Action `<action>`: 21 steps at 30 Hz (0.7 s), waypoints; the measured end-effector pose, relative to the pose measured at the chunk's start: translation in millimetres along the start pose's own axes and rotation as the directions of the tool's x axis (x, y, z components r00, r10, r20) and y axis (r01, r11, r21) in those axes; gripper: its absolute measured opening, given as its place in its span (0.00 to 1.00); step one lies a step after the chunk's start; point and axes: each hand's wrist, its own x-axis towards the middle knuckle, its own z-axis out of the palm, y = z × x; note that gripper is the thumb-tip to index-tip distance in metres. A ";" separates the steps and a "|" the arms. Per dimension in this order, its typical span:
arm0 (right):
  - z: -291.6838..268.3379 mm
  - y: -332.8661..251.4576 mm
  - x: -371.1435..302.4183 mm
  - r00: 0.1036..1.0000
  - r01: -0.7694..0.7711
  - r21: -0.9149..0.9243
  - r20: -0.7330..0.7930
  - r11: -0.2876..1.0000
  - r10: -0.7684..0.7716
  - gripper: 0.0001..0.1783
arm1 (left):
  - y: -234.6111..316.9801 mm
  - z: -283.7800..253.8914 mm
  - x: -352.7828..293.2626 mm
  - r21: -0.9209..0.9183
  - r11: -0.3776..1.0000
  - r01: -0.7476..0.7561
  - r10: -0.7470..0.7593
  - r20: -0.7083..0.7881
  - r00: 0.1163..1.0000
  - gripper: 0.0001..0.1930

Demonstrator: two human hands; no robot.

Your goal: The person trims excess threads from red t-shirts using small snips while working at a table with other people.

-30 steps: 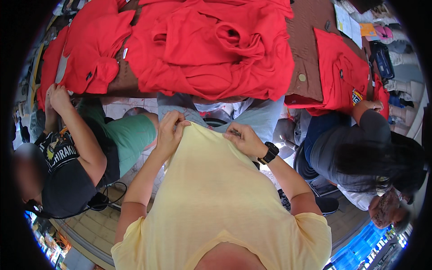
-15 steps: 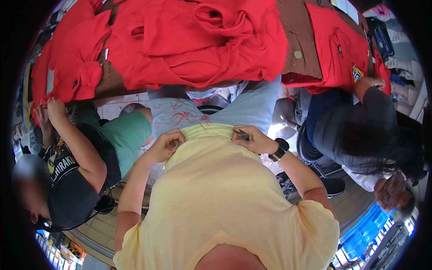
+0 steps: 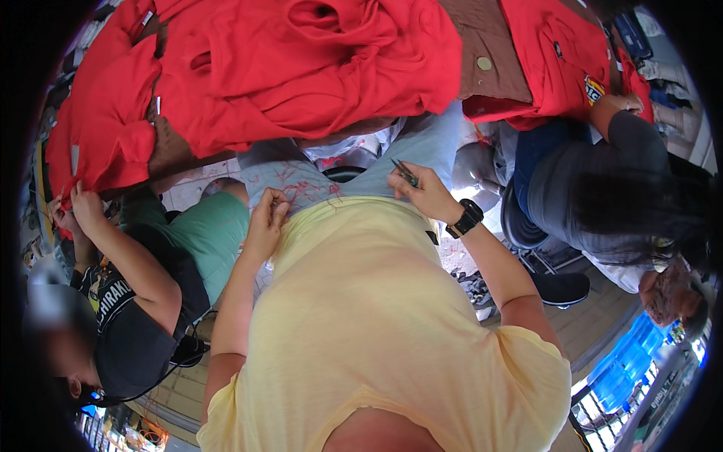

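My right hand (image 3: 425, 193) is closed round a small pair of dark thread snips (image 3: 405, 173), whose thin tips point up and to the left. A dark watch sits on that wrist. My left hand (image 3: 266, 222) is beside the hem of my yellow shirt, its fingers loosely bent and apart with nothing visible in them. Between and beyond both hands, loose red threads (image 3: 301, 187) lie scattered over my light blue trousers (image 3: 260, 177). In front of my knees, a heap of red shirts (image 3: 301, 83) covers the brown table (image 3: 489, 81).
To the left, a co-worker (image 3: 135, 301) in green shorts handles a red garment (image 3: 105, 120) at the table edge. Another co-worker (image 3: 602, 188) in dark clothes sits at right, one hand on a red shirt (image 3: 553, 60). A black stool (image 3: 525, 218) stands near my right side.
Both hands have left the shirt hem and risen toward the table. The snips now point upward in my right hand. My left hand's fingers have loosened. The view has shifted slightly.
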 end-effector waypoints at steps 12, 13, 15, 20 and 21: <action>2.0 -14.3 29.6 0.947 0.082 -0.087 0.318 0.993 -0.050 0.18 | -3.1 -15.0 24.4 -0.025 0.990 -0.137 0.139 0.088 0.986 0.05; 1.9 -24.9 32.3 0.913 0.135 -0.147 0.402 0.980 -0.066 0.19 | 1.9 -18.7 26.9 0.028 0.989 -0.148 0.142 0.152 0.978 0.05; -8.6 -62.2 41.8 0.948 0.202 -0.153 0.278 0.967 -0.154 0.17 | 22.9 -29.6 38.6 -0.061 0.979 -0.195 0.201 0.107 0.974 0.05; -36.7 -169.2 67.5 0.804 0.428 -0.357 -0.269 0.830 -0.530 0.12 | 150.4 -36.2 58.9 -0.072 0.955 -0.287 0.266 -0.219 0.939 0.07; -44.0 -188.1 73.7 0.769 0.391 -0.485 -0.294 0.782 -0.567 0.11 | 175.3 -34.3 62.7 -0.025 0.992 -0.125 0.119 -0.162 0.980 0.08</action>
